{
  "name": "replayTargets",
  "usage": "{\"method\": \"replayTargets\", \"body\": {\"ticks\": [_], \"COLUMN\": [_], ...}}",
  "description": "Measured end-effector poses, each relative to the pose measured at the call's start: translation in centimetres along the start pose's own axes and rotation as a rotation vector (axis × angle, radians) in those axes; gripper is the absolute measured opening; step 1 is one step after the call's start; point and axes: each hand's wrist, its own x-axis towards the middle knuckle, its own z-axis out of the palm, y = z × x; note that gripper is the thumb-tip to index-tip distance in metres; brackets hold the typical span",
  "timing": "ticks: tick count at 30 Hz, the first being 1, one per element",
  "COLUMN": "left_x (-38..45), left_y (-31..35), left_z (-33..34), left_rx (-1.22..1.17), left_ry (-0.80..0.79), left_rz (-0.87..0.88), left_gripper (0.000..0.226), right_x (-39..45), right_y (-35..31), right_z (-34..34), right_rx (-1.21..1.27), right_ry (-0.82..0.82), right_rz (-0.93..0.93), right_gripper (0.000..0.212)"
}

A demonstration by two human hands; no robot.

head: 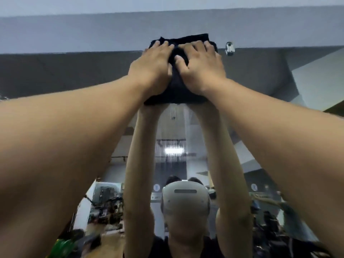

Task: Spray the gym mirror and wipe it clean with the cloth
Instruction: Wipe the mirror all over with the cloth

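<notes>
Large wall-mounted gym mirror (74, 75): both hands up at its top edge. Dark folded cloth (178, 86) is flat against the glass, its upper part lapping over the top edge onto the grey wall (111, 32). Left hand (150, 69) and right hand (201, 69) side by side on the cloth, fingers spread and fairly straight, pressing it rather than gripping. Chrome mirror clip (230, 48) just right of the cloth on the top edge. Streaks of wet run down the glass below the cloth.
</notes>
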Motion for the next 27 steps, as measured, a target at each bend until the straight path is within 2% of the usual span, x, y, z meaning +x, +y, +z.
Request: {"method": "replayTargets", "body": {"ticks": [5, 10, 13, 18, 21, 24, 27], "left_x": [0.5, -0.3, -1.1, -3.8, -6.6, -10.6, -13.6], "left_y": [-0.3, 0.0, -0.2, -0.4, -1.2, -2.6, -3.8], "left_z": [-0.3, -1.2, -2.1, -2.9, -2.0, -0.7, -0.5], "left_rx": [-0.099, -0.062, 0.038, 0.188, 0.169, -0.103, -0.125], "left_ry": [0.074, 0.027, -0.046, -0.075, 0.012, 0.160, 0.122], "left_rz": [-0.079, -0.171, -0.230, -0.238, -0.128, 0.045, 0.131], "left_gripper": [0.039, 0.022, 0.029, 0.039, 0.037, 0.043, 0.060], "right_x": [1.4, -0.1, -1.3, -3.9, -6.0, -8.1, -10.9], "right_y": [-0.2, -0.9, -1.6, -3.2, -4.5, -6.1, -7.6], "right_z": [0.2, 0.2, 0.4, 0.6, 0.9, 0.9, 1.0], "right_rx": [-0.002, -0.003, 0.004, -0.012, -0.016, -0.020, -0.040], "right_ry": [0.011, -0.009, -0.030, -0.040, -0.041, -0.056, -0.066], "right_rz": [-0.005, -0.019, -0.054, -0.054, -0.025, 0.004, 0.024], "right_gripper": [0.052, 0.053, 0.054, 0.055, 0.055, 0.055, 0.055]}}
